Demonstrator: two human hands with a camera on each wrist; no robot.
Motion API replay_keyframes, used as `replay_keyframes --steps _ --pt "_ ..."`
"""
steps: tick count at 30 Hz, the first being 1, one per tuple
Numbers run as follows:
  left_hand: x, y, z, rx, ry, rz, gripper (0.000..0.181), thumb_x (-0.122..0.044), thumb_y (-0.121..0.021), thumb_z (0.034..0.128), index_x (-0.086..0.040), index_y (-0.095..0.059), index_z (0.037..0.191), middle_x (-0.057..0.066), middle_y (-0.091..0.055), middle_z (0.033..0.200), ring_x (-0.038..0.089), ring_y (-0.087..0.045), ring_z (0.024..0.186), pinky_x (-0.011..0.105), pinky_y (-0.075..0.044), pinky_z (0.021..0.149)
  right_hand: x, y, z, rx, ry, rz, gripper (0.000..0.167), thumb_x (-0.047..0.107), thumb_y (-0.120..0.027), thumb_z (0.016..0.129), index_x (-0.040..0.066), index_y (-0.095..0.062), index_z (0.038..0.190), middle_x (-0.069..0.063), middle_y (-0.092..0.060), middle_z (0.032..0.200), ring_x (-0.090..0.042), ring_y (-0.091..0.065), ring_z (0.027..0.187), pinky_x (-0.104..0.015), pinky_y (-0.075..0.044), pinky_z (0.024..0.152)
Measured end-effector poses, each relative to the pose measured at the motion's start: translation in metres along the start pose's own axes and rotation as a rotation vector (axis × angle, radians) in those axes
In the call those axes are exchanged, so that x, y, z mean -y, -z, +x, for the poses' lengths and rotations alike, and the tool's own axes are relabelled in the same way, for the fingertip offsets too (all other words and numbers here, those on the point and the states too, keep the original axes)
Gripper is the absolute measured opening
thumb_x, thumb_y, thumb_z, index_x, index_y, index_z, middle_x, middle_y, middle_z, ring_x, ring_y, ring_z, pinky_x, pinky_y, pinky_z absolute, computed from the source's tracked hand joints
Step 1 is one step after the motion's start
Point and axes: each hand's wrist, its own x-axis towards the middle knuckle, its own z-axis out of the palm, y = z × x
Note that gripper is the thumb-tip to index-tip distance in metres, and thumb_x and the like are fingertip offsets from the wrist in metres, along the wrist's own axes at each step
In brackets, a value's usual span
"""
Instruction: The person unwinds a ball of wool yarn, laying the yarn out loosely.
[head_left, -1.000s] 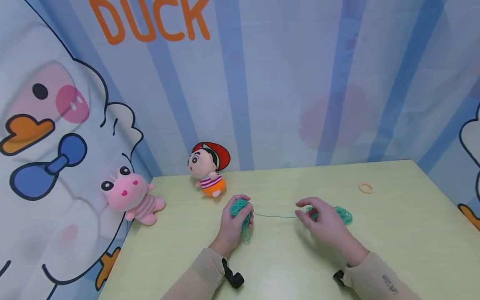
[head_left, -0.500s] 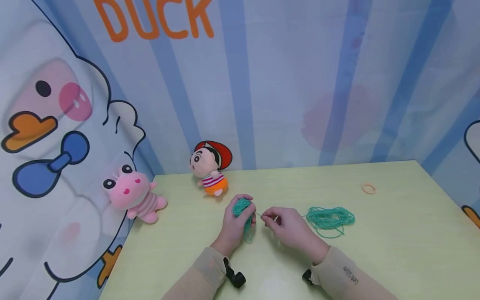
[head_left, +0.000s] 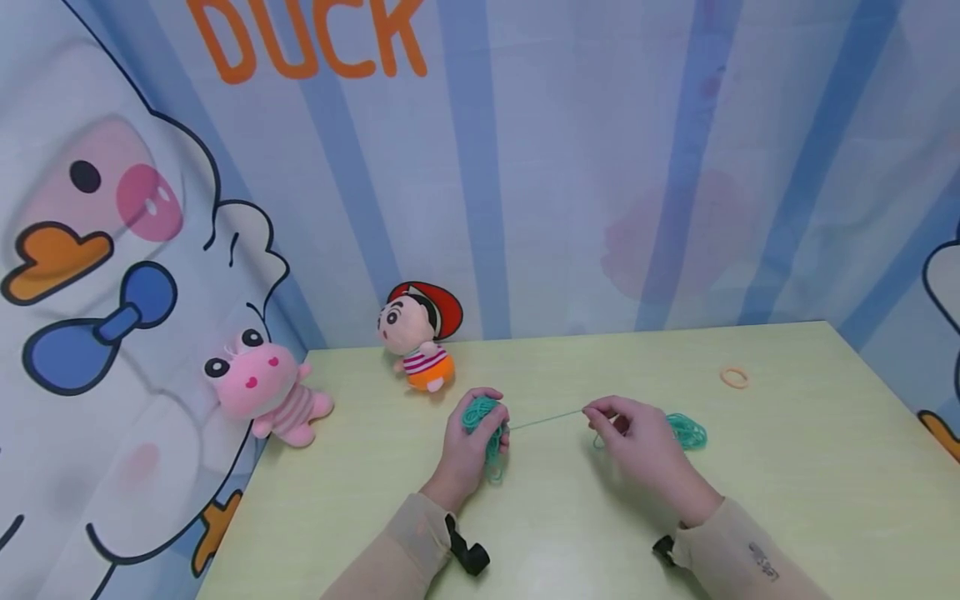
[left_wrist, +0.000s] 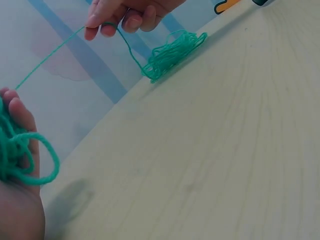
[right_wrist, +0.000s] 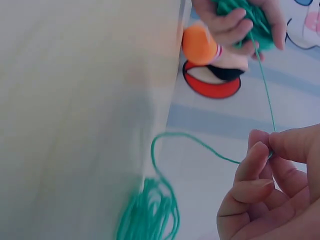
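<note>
**Green yarn shared between two hands, partly gathered**

Nearest the viewer, the left hand (head_left: 463,457) is curled around a green yarn bundle (head_left: 480,414), its thumb laid across the strands; a small loop hangs below the palm. Level with it and well apart, the right hand (head_left: 637,437) pinches a yarn strand (head_left: 546,419) between thumb and forefinger. The strand runs straight from the left hand's bundle to this pinch, then hangs slack toward a loose yarn skein (left_wrist: 172,55), which lies on the desk (head_left: 375,475) just beside the right hand, partly hidden by it in the head view. The work appears to be partway along: a compact share is gathered in the left hand, while the skein seems to hold a good part yet to be taken up. Beyond the right hand lies a peach-coloured ring (head_left: 734,387), untouched. Beyond the left hand sits a red-capped boy doll (head_left: 424,367); farther to that hand's left, a pink plush toy (head_left: 262,379). A duck-printed backdrop (head_left: 555,167) stands behind everything.
</note>
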Motion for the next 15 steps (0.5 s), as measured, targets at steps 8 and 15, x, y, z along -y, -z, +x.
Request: replay_keyframes --steps 8,15 --pt "0.004 0.002 0.002 -0.015 -0.008 -0.001 0.040 -0.027 -0.066 0.1099 -0.003 -0.055 0.139 0.009 -0.065 0.101 0.017 -0.063 0.070 0.025 -0.060 0.066 -0.026 0.035 -0.012 -0.128 -0.017 -0.075 0.031 0.032 -0.065 0.112 0.008 -0.079 0.125 -0.010 -0.082 0.113 -0.008 -0.065 0.079 -0.024 -0.053 0.066" --pt "0.004 0.002 0.002 -0.035 -0.041 0.002 0.032 -0.025 -0.064 0.1109 -0.005 -0.056 0.135 0.003 -0.066 0.098 0.016 -0.062 0.069 0.024 -0.059 0.066 -0.050 0.062 -0.019 -0.175 -0.108 -0.132 0.040 0.038 -0.060 0.113 0.007 -0.076 0.134 -0.018 -0.078 0.123 -0.012 -0.065 0.083 -0.026 -0.053 0.062"
